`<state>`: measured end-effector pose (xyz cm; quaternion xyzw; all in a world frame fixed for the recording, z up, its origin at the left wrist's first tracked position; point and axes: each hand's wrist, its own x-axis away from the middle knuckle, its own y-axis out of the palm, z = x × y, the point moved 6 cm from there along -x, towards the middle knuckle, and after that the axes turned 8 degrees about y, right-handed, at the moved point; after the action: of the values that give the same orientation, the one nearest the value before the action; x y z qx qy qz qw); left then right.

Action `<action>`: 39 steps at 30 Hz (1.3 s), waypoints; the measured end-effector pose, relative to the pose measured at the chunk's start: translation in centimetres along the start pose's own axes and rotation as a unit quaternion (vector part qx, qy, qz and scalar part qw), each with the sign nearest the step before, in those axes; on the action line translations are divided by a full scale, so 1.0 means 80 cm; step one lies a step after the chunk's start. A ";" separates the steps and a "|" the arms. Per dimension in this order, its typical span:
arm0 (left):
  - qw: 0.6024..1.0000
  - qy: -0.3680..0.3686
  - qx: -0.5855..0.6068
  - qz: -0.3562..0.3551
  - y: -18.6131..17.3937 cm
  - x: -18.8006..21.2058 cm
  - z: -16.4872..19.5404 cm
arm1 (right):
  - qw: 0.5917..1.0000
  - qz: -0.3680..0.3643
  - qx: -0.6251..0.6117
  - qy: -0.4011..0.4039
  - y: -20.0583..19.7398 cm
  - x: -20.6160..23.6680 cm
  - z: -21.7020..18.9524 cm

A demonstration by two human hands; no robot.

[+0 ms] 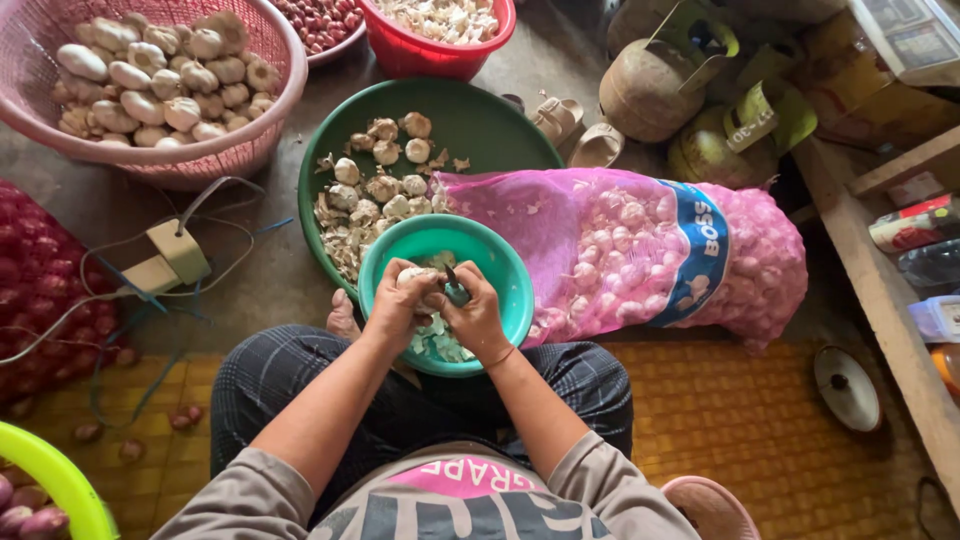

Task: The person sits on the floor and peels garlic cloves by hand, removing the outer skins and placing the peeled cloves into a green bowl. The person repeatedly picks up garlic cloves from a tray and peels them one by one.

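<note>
My left hand [400, 302] grips a white garlic bulb [415, 275] over a teal bowl [495, 262] that rests on my lap. My right hand [480, 315] holds a small knife with a teal handle [455, 290], its tip against the bulb. Peelings and cloves [435, 343] lie in the bowl under my hands. Behind it a big green basin [480, 120] holds garlic bulbs and skins [375, 195]. A pink mesh sack of garlic [620, 250] lies to the right, touching both.
A pink basket of garlic bulbs [150, 85] stands at back left, a red bowl [440, 35] at back centre. A red mesh sack of onions [35, 285] lies left, with a power adapter and cables [170, 255]. Gas canisters [650, 90], a wooden shelf [880, 290], a round lid [845, 385].
</note>
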<state>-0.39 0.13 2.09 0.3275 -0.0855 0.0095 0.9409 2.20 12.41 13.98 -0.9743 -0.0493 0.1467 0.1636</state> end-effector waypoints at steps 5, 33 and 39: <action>0.998 -0.041 -0.001 0.039 -0.001 0.001 -0.004 | 0.985 -0.018 -0.123 0.118 0.001 -0.013 0.029; 0.997 0.070 -0.036 -0.028 0.003 -0.008 0.011 | 0.980 -0.113 0.156 0.046 -0.042 -0.007 -0.017; 0.991 0.104 -0.069 -0.040 0.006 -0.004 0.017 | 0.972 -0.040 0.214 0.093 -0.042 -0.008 -0.010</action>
<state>-0.98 -0.36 3.40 0.2621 0.0255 0.0003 0.9647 1.67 15.23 15.99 -0.9234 -0.0399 0.0560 0.3777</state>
